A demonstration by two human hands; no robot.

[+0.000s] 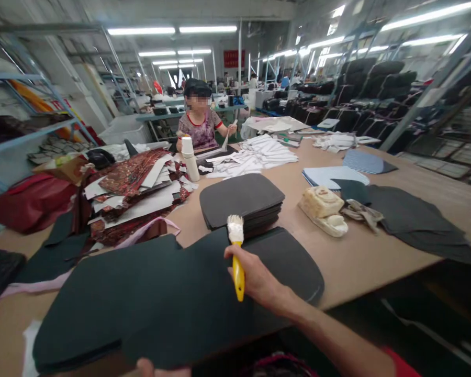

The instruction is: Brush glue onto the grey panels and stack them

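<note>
Showing only in part at the bottom edge, the left hand is seen by the near side of the dark sheets; whether anything is gripped by it cannot be told. Above the sheets, a brush is gripped by its yellow handle in the right hand, its pale bristles pointed away. To the right, a dark pad is partly covered by the sheets. Just beyond the bristles, grey pads are stacked on the table, with a cream block placed to their right. Farther off, patterned cloth is piled at left, a white bottle is stood upright, and white strips are heaped before a seated person.
</note>
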